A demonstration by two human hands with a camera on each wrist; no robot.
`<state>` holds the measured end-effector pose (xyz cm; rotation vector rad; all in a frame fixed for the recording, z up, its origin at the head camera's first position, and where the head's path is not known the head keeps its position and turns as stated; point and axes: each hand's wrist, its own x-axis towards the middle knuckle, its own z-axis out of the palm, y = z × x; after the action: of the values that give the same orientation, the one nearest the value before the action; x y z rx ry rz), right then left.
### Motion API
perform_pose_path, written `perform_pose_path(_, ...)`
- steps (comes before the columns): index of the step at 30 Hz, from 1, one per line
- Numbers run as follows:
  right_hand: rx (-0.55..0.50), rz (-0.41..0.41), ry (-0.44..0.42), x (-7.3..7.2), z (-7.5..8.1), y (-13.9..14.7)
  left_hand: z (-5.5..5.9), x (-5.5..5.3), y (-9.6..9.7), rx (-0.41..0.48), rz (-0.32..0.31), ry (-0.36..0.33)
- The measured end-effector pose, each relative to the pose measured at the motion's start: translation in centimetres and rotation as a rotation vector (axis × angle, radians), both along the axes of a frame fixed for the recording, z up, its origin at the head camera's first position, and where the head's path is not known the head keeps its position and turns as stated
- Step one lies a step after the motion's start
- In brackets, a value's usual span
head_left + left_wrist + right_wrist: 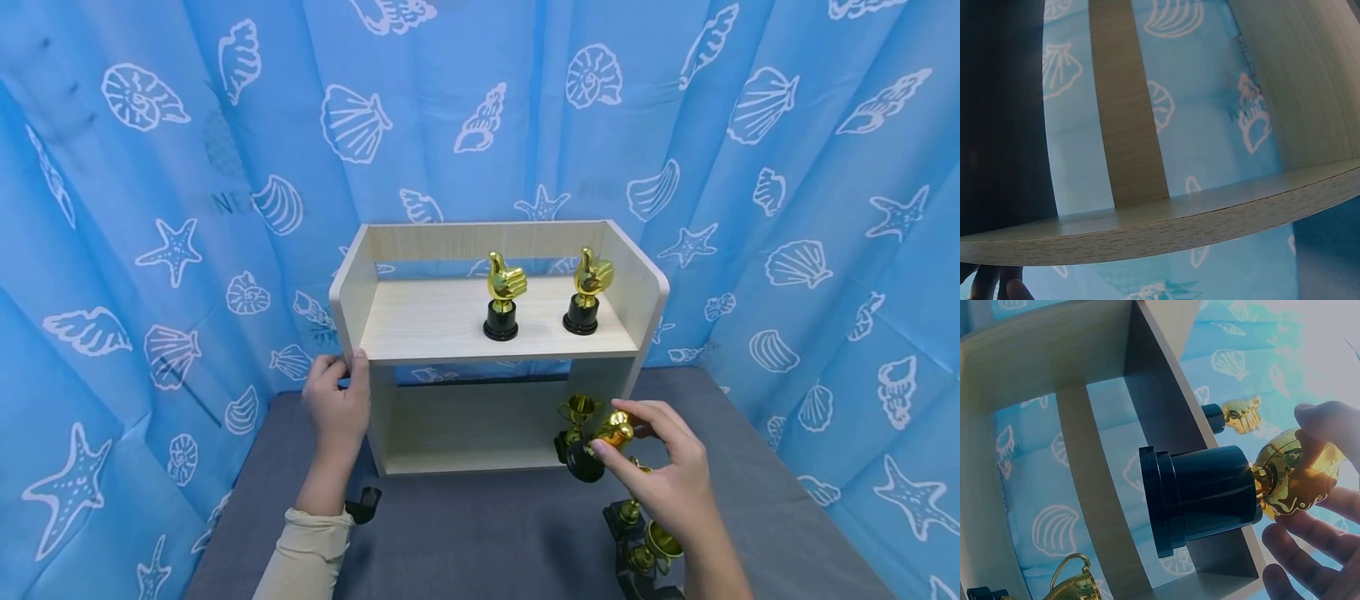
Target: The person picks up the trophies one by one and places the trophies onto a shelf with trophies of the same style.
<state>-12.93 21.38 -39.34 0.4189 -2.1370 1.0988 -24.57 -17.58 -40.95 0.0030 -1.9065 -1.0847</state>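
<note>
My right hand [667, 467] pinches a gold thumbs-up trophy [1210, 487] by its gold top. Its black base points toward the lower tier of a pale wooden shelf [480, 354]. Beside it, a gold cup trophy [579, 408] with a black base is at the lower tier's right end. Two more thumbs-up trophies, one mid-board [504, 292] and one to the right [588, 287], stand upright on the upper tier. On the left, my left hand [337, 404] holds the shelf's side panel at its front edge; in the left wrist view only its fingers [997, 281] show.
More gold cup trophies [662, 543] with black bases are on the grey tabletop [465, 533], partly hidden by my right hand and forearm. A small black object [364, 505] is by my left wrist. A blue seashell-print curtain [450, 92] hangs behind and around the shelf.
</note>
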Motion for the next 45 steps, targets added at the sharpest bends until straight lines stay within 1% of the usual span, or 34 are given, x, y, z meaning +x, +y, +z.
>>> perform_pose_path(9,-0.003,-0.009,-0.010,0.0,-0.1,-0.2,-0.2,0.0,0.0,0.006,0.000,-0.011)
perform_pose_path(14,-0.008,0.001,-0.013,0.0,-0.1,-0.3,-0.2,0.0,-0.1,-0.003,0.006,-0.014)
perform_pose_path(24,-0.010,0.021,-0.022,-0.2,-0.1,-0.7,-0.2,-0.1,-0.1,-0.004,-0.005,-0.021)
perform_pose_path(32,-0.013,0.031,-0.029,-0.3,-0.1,-0.8,-0.1,0.0,-0.1,0.002,0.001,-0.029)
perform_pose_path(37,-0.020,0.047,-0.044,-0.3,0.0,-1.0,-0.1,-0.1,-0.1,0.002,0.009,-0.021)
perform_pose_path(45,-0.006,0.045,-0.046,-0.4,0.2,-1.5,-0.1,-0.1,-0.1,-0.003,0.010,-0.022)
